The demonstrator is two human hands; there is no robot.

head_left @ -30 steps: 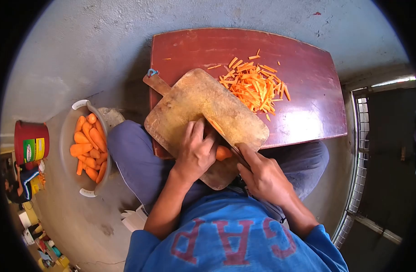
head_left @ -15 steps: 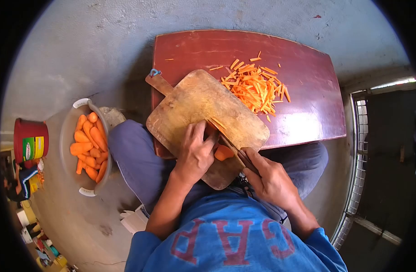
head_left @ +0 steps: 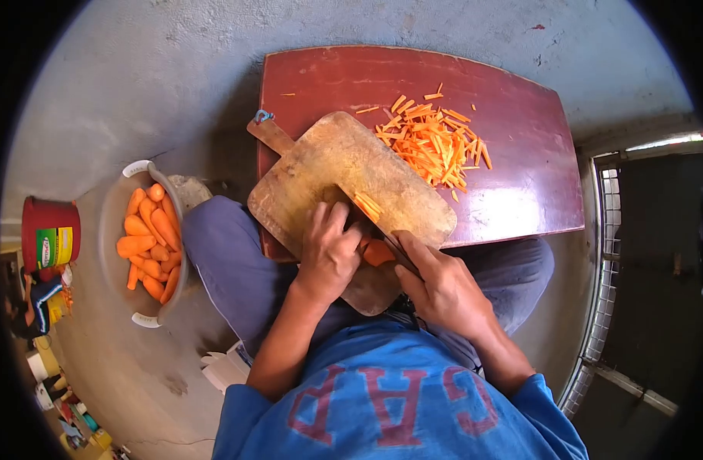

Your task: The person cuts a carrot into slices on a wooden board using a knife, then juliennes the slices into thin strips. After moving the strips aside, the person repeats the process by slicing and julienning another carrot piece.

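My right hand (head_left: pixel 447 291) is closed round the handle of a knife (head_left: pixel 390 238), whose blade lies slantwise across the wooden cutting board (head_left: pixel 321 149). With curled fingers, my left hand (head_left: pixel 330 249) presses a carrot piece (head_left: pixel 378 252) against the board, close beside the blade; those fingers hide part of the piece. A few freshly cut carrot sticks (head_left: pixel 368 205) lie along the blade's far side. Beyond the board, a heap of carrot sticks (head_left: pixel 435 149) rests on the red-brown table (head_left: pixel 520 138). The board overhangs the table's near edge, above my lap.
On the floor at left stands a grey basin (head_left: pixel 110 245) with several peeled carrots (head_left: pixel 152 238). Farther left are a red bucket (head_left: pixel 41 234) and, at the frame's edge, another person (head_left: pixel 39 307). A wall rises behind the table; a dark door (head_left: pixel 658 261) is at right.
The knife has shifted up and left along the board with my right hand. More cut sticks show beside the blade. My left hand stays on the carrot piece.
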